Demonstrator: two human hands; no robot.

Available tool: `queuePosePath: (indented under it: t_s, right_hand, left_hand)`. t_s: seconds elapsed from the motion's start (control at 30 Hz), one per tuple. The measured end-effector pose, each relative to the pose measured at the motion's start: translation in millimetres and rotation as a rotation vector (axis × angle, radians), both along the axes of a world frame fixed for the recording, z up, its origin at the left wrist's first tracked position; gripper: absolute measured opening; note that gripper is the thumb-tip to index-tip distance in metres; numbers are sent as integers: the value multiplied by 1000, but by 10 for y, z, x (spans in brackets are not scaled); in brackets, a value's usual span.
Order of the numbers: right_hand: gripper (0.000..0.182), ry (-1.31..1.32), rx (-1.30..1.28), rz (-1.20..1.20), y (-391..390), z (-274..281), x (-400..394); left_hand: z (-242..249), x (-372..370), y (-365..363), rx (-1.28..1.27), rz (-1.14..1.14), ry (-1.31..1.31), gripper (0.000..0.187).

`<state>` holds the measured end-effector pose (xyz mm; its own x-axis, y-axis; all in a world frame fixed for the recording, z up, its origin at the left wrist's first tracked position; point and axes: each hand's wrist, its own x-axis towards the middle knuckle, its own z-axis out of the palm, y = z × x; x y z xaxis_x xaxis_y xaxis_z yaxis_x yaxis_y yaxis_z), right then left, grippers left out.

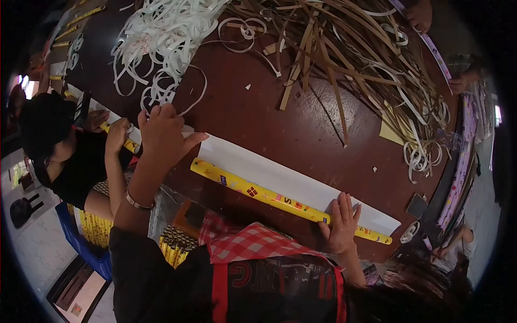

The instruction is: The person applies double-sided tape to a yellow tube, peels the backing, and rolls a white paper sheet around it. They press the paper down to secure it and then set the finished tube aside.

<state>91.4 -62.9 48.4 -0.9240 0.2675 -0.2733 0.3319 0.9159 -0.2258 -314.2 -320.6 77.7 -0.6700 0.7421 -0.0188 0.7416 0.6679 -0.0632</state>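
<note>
A yellow printed paper roll (253, 192) lies slantwise along the table's near edge, its unrolled white side (280, 171) spread behind it. My right hand (342, 223) presses on the roll near its right end, fingers stretched out. At the left end of the sheet my left hand (164, 134) is raised, its thumb spread toward the sheet's corner and its fingers bent. A small whitish piece shows beside those fingers; what it is I cannot make out. Loose white strips (161, 89) lie just beyond my left hand.
Brown strips (323, 48) are heaped at the back of the dark table (242, 107). On the left a co-worker (59, 145) handles another yellow roll. Another person's hands (420, 16) hold a purple strip at the right. Bundled yellow rolls (175, 242) stand below the table.
</note>
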Motion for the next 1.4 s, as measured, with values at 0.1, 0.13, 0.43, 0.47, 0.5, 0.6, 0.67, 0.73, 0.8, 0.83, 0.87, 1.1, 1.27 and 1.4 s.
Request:
queuePosePath:
  t_s: [0.1, 0.13, 0.43, 0.47, 0.5, 0.6, 0.67, 0.73, 0.8, 0.83, 0.87, 1.1, 1.27, 1.4]
  right_hand:
    - [68, 1, 6, 7, 4, -6, 5]
    - [68, 2, 6, 9, 5, -2, 2]
    - [68, 19, -5, 6, 8, 9, -7]
    - [68, 3, -9, 0, 5, 27, -17]
    - [69, -13, -14, -6, 3, 37, -22]
    - [68, 9, -10, 1, 1, 25, -10]
    - [68, 11, -15, 0, 1, 30, -12]
    - [67, 17, -17, -2, 3, 32, -21]
    - [67, 4, -25, -14, -3, 38, -34]
    - [67, 4, -25, -14, -4, 38, -35]
    - [67, 5, -22, -15, -5, 38, -32]
    - [69, -1, -8, 2, 1, 15, -10]
    - [69, -13, -27, -6, 2, 29, -13]
    - [69, -12, -30, -5, 1, 38, -8]
  left_hand:
    - [-5, 18, 11, -5, 14, 1, 64]
    - [-19, 21, 12, 1, 11, 21, 65]
    - [-9, 97, 78, -77, 65, 9, 63]
    - [0, 104, 87, -97, 71, 2, 60]
    - [5, 107, 96, -97, 71, 2, 60]
    - [22, 113, 121, -84, 80, -25, 51]
    - [34, 119, 133, -81, 82, -32, 43]
    - [43, 126, 141, -77, 82, -36, 41]
    - [44, 129, 138, -74, 81, -38, 40]
    - [36, 130, 130, -67, 82, -37, 40]
    - [24, 131, 121, -60, 84, -36, 39]
    - [-6, 158, 42, 21, 82, -8, 37]
    - [4, 176, 31, 20, 104, -43, 36]
    - [6, 173, 47, -9, 96, -43, 35]
